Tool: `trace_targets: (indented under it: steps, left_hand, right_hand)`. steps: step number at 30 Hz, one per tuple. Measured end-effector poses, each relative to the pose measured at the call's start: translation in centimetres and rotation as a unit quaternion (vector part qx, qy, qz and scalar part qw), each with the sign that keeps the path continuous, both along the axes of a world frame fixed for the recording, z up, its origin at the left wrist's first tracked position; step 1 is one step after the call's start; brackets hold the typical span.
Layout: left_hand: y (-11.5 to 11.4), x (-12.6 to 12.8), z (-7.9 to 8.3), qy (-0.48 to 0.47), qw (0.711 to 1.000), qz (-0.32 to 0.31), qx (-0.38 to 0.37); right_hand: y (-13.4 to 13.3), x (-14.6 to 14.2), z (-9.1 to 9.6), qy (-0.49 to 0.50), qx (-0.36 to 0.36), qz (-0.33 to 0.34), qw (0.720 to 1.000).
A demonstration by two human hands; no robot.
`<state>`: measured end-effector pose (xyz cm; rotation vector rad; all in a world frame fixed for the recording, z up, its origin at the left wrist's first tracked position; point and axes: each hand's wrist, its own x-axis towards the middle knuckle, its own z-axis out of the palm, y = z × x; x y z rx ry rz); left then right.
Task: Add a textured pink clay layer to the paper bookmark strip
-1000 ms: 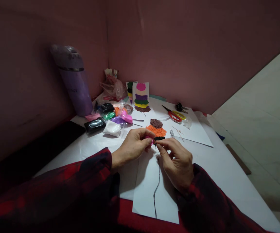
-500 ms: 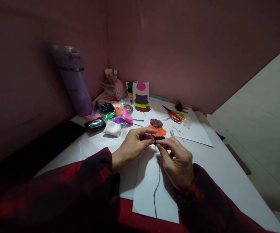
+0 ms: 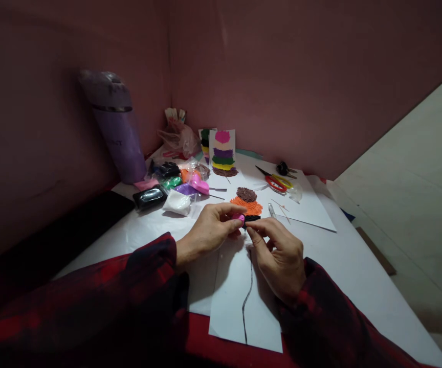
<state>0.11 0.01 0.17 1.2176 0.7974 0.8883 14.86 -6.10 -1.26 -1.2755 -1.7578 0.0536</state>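
Note:
My left hand [image 3: 209, 231] is closed on a small lump of pink clay [image 3: 239, 217], held between thumb and fingers just above the paper. Thumb and forefinger of my right hand [image 3: 280, 258] are pinched together beside the pink clay; whatever they hold is too small to make out. Under and behind my fingertips lies a white sheet of paper [image 3: 228, 312] with a dark wavy line drawn down it. On its far part are a brown clay patch [image 3: 246, 194], an orange clay patch [image 3: 247, 206] and a black clay band [image 3: 253, 218], partly hidden by my fingers.
Packets of coloured clay [image 3: 177, 203] lie at the left, near a leaning purple bottle [image 3: 119, 138]. A painted card [image 3: 223, 153] stands at the back. Scissors [image 3: 277, 184], thin sticks [image 3: 282, 208] and another white sheet [image 3: 316, 214] are at the right.
The pink clay between my left fingers has turned slightly and looks rounder. Both hands stay in nearly the same place.

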Motion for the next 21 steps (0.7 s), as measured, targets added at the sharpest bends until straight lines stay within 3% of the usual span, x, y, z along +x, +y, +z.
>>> trace_targets:
  steps: [8, 21]
  left_hand:
    - [0.25, -0.06, 0.05, 0.012, 0.999, -0.023, 0.018]
    - [0.35, -0.03, -0.2, 0.011, 0.999, -0.006, 0.036]
  right_hand:
    - [-0.05, -0.01, -0.06, 0.003, -0.001, 0.0, 1.0]
    - [-0.09, -0.07, 0.08, -0.005, 0.009, -0.017, 1.0]
